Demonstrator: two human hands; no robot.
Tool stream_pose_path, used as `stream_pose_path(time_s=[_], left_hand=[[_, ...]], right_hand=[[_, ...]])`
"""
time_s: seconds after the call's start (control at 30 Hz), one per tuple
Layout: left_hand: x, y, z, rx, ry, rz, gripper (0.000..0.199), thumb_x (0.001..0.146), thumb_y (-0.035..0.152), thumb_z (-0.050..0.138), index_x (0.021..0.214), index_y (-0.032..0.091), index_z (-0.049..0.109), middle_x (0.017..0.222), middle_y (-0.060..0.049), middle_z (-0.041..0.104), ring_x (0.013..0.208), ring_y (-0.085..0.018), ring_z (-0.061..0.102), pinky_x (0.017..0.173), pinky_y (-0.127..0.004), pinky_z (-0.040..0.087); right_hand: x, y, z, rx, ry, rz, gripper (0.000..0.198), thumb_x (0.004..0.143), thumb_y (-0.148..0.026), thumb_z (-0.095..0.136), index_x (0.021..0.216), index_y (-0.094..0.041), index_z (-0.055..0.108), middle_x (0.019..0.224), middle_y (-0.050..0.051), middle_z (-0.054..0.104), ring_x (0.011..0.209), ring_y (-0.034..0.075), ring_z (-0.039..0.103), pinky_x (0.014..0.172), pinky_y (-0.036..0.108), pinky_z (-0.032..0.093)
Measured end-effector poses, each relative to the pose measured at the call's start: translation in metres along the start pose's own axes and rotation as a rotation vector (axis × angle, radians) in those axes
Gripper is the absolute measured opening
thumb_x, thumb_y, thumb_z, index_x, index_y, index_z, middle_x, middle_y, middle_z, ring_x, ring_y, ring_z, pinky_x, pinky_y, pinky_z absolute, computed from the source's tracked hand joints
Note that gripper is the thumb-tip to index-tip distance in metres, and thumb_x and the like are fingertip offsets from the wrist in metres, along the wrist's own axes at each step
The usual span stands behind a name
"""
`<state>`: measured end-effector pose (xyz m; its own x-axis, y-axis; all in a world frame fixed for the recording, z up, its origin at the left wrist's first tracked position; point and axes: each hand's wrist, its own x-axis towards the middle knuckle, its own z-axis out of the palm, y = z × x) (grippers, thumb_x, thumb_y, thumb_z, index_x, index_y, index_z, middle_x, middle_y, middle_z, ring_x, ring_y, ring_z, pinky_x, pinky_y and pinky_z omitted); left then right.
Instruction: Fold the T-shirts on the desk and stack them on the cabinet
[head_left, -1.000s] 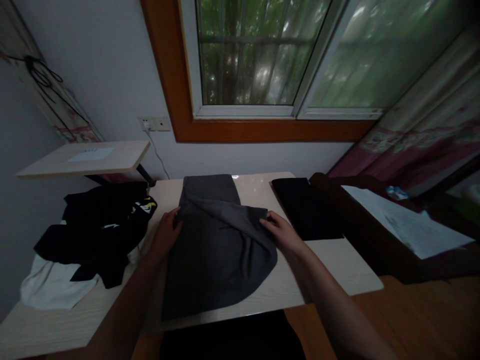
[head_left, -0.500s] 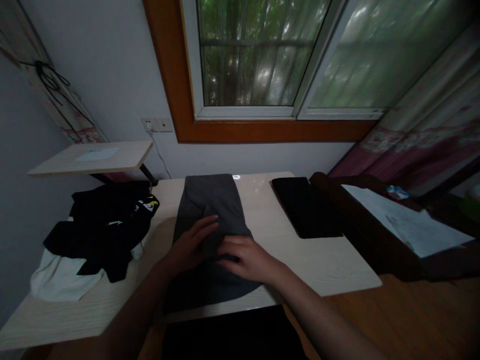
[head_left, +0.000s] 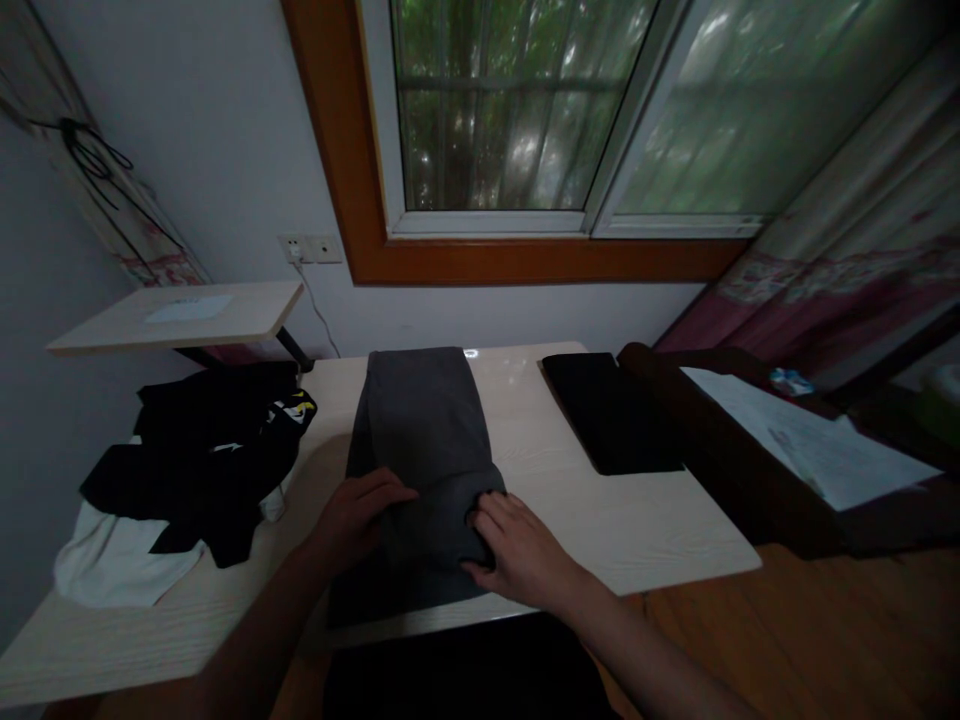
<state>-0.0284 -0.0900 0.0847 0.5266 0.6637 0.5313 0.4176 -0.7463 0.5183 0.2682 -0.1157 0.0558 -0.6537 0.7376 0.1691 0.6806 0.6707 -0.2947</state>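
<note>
A dark grey folded garment [head_left: 431, 420], which looks like trousers, lies lengthwise on the table in front of me. My right hand [head_left: 517, 545] grips the cloth at its right edge, fingers curled over a bunched fold. On the left side, my left hand [head_left: 356, 515] has its fingers closed together on the cloth near the edge of the same fold; its thumb is hidden. The garment's near part is in deep shadow, close to the table's front edge.
Black clothing [head_left: 217, 435] and a white garment [head_left: 120, 555] lie heaped at the left, below a small raised shelf [head_left: 187, 315]. A flat black item [head_left: 600, 410] rests at the right of the table [head_left: 637, 540]. Beyond it, white paper [head_left: 810, 440] covers a dark surface.
My hands have moved apart from the garment's middle, the right one to its right edge, the left one lower and leftward. The upper cloth now lies smoother, with a fold between the hands.
</note>
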Motion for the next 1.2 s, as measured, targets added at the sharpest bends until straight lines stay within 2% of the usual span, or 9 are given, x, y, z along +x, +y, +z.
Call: stream_pose_path(time_s=[0.13, 0.27, 0.4, 0.53, 0.67, 0.77, 0.93, 1.03, 1.2], left_hand=[[-0.004, -0.002, -0.003, -0.005, 0.038, 0.028, 0.029, 0.090, 0.015, 0.057, 0.116, 0.023, 0.069, 0.093, -0.008, 0.071, 0.081, -0.016, 0.069, 0.070, -0.025, 0.054], [-0.016, -0.004, -0.015, -0.015, 0.037, 0.022, 0.025, 0.087, 0.015, 0.062, 0.109, 0.023, 0.070, 0.087, -0.007, 0.071, 0.076, -0.015, 0.068, 0.065, -0.024, 0.053], [-0.036, -0.003, -0.032, -0.056, -0.138, -0.183, 0.022, 0.085, 0.015, 0.060, 0.098, 0.025, 0.074, 0.088, -0.005, 0.071, 0.080, -0.017, 0.067, 0.071, -0.028, 0.054], [-0.051, 0.000, -0.043, -0.157, -0.358, -0.432, 0.026, 0.084, 0.016, 0.058, 0.098, 0.028, 0.076, 0.096, -0.003, 0.070, 0.092, -0.019, 0.066, 0.084, -0.033, 0.056], [-0.054, 0.000, -0.046, -0.303, -0.495, -0.477, 0.021, 0.090, 0.024, 0.058, 0.104, 0.027, 0.074, 0.105, -0.004, 0.069, 0.099, -0.019, 0.066, 0.090, -0.032, 0.053], [-0.052, -0.006, -0.048, -0.337, -0.532, -0.520, 0.022, 0.098, 0.034, 0.053, 0.106, 0.027, 0.073, 0.107, -0.004, 0.069, 0.102, -0.018, 0.066, 0.093, -0.032, 0.052], [-0.049, -0.026, -0.040, -0.203, -0.310, -0.646, 0.033, 0.096, 0.042, 0.057, 0.125, 0.030, 0.065, 0.123, -0.006, 0.066, 0.110, -0.022, 0.066, 0.094, -0.036, 0.054], [-0.046, -0.048, -0.029, -0.198, -0.143, -0.761, 0.053, 0.090, 0.045, 0.063, 0.140, 0.029, 0.054, 0.129, -0.009, 0.062, 0.093, -0.021, 0.070, 0.080, -0.037, 0.059], [-0.027, -0.094, -0.016, -0.208, 0.126, -0.823, 0.066, 0.080, 0.046, 0.070, 0.139, 0.022, 0.052, 0.133, -0.013, 0.057, 0.092, -0.022, 0.070, 0.082, -0.042, 0.059]], right_hand=[[-0.007, 0.013, -0.005, -0.013, -0.050, 0.022, 0.028, 0.078, -0.026, 0.071, 0.103, -0.021, 0.059, 0.109, 0.010, 0.061, 0.100, 0.027, 0.056, 0.089, 0.042, 0.047], [-0.015, 0.027, -0.022, 0.151, -0.112, -0.036, 0.030, 0.072, -0.009, 0.059, 0.098, -0.023, 0.058, 0.099, 0.004, 0.062, 0.092, 0.021, 0.058, 0.082, 0.033, 0.047], [-0.025, 0.031, -0.041, 0.341, -0.089, -0.033, 0.035, 0.064, -0.003, 0.054, 0.092, -0.024, 0.056, 0.090, 0.001, 0.059, 0.084, 0.017, 0.057, 0.072, 0.028, 0.044], [-0.031, 0.029, -0.052, 0.374, -0.175, -0.028, 0.037, 0.062, -0.003, 0.055, 0.091, -0.025, 0.061, 0.091, 0.001, 0.061, 0.086, 0.019, 0.058, 0.072, 0.029, 0.044], [-0.029, 0.027, -0.052, 0.403, -0.255, -0.036, 0.031, 0.065, -0.005, 0.064, 0.089, -0.024, 0.067, 0.088, 0.001, 0.064, 0.082, 0.018, 0.059, 0.069, 0.029, 0.044], [-0.022, 0.030, -0.053, 0.468, -0.312, -0.073, 0.011, 0.076, -0.013, 0.070, 0.080, -0.023, 0.069, 0.078, -0.001, 0.064, 0.075, 0.016, 0.059, 0.069, 0.029, 0.045], [0.005, 0.040, -0.051, 0.432, -0.232, -0.108, 0.010, 0.086, -0.015, 0.065, 0.079, -0.021, 0.069, 0.078, 0.000, 0.064, 0.074, 0.014, 0.060, 0.071, 0.028, 0.046], [0.028, 0.042, -0.038, 0.376, -0.180, -0.153, 0.011, 0.086, -0.012, 0.064, 0.087, -0.020, 0.071, 0.083, 0.000, 0.066, 0.076, 0.013, 0.061, 0.070, 0.025, 0.045], [0.074, 0.028, -0.007, 0.335, -0.162, -0.287, 0.016, 0.090, -0.014, 0.062, 0.102, -0.021, 0.072, 0.093, 0.001, 0.067, 0.081, 0.012, 0.064, 0.073, 0.023, 0.046]])
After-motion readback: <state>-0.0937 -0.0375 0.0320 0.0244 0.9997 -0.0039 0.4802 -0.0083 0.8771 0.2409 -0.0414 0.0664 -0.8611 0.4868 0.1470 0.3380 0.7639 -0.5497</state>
